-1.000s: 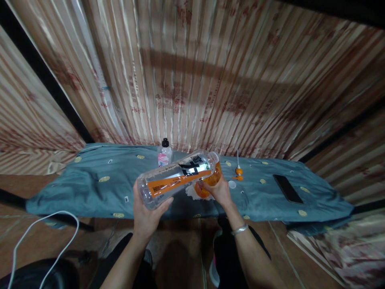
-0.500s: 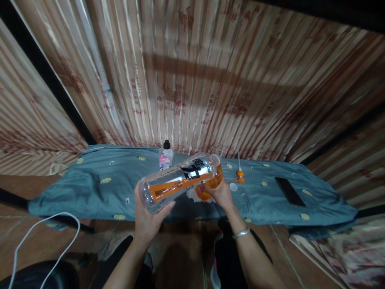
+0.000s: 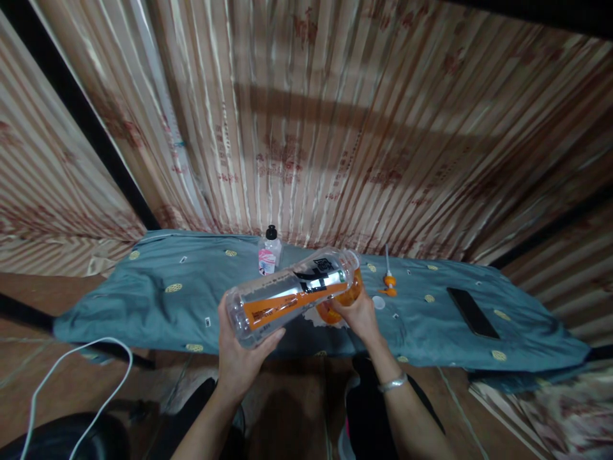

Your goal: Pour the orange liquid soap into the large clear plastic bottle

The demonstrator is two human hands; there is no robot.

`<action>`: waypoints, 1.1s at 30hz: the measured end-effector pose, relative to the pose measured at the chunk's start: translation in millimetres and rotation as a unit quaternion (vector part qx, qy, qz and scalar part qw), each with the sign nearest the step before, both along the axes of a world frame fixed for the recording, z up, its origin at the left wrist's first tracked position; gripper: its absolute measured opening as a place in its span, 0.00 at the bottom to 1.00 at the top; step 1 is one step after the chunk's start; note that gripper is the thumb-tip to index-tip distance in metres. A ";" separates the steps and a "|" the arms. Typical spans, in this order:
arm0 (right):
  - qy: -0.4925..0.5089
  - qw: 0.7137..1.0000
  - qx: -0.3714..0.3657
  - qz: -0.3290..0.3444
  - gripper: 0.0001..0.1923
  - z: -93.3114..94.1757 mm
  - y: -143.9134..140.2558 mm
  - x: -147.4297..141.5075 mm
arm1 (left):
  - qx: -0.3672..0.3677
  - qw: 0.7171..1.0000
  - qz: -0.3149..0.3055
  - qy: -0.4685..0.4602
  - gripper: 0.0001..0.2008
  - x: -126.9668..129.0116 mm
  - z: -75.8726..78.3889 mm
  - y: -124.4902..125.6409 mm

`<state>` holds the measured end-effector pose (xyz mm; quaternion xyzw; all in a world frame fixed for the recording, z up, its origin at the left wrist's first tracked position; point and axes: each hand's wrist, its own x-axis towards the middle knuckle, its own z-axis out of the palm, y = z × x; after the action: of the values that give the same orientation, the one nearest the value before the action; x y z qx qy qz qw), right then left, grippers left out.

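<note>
My left hand point(image 3: 242, 358) is wrapped round the base of a large clear plastic bottle point(image 3: 287, 295) with an orange and black label. The bottle is tilted, its mouth up to the right over an orange bottle point(image 3: 352, 291). My right hand point(image 3: 361, 313) grips that orange bottle, which is partly hidden behind the clear one and my fingers. Whether liquid passes between them I cannot tell. Under the orange bottle lies a whitish tissue-like piece point(image 3: 313, 317). An orange pump head point(image 3: 389, 281) with its tube and a white round cap point(image 3: 378, 302) lie just right of my right hand.
A small bottle with a black cap and pink label point(image 3: 269, 255) stands at the back of the cloth-covered table point(image 3: 158, 306). A dark phone point(image 3: 472, 313) lies at the right. A white cable point(image 3: 76, 348) loops at lower left. Black frame poles point(image 3: 86, 128) and a striped curtain point(image 3: 297, 115) surround the table.
The whole view has shifted slightly, with things appearing a little to the right. Both hands keep their grips, and the clear bottle stays tilted over the orange one.
</note>
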<state>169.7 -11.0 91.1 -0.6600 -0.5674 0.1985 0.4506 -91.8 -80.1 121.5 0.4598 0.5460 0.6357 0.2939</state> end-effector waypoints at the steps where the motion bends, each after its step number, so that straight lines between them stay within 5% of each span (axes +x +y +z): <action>1: 0.000 1.000 -0.001 -0.001 0.36 0.0 -0.3 0.0 | -0.001 1.000 0.001 0.001 0.53 -0.2 0.1 -0.4; 14: 0.020 1.000 0.013 0.003 0.30 2.8 -3.5 -2.6 | -0.027 0.998 -0.035 -0.034 0.50 -7.8 -5.8 -3.6; 19: 0.031 0.999 0.014 0.002 0.33 3.8 -3.8 -4.4 | -0.006 0.999 0.027 -0.015 0.49 1.3 -1.9 -9.7; 33: 0.024 1.000 0.016 0.004 0.33 -1.7 -3.4 -3.5 | -0.037 0.998 0.041 -0.032 0.50 11.6 16.5 -16.3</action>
<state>166.2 -14.3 89.5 -0.6455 -0.5619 0.2069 0.4741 -80.1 -96.3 137.9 0.4054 0.5777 0.6410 0.3019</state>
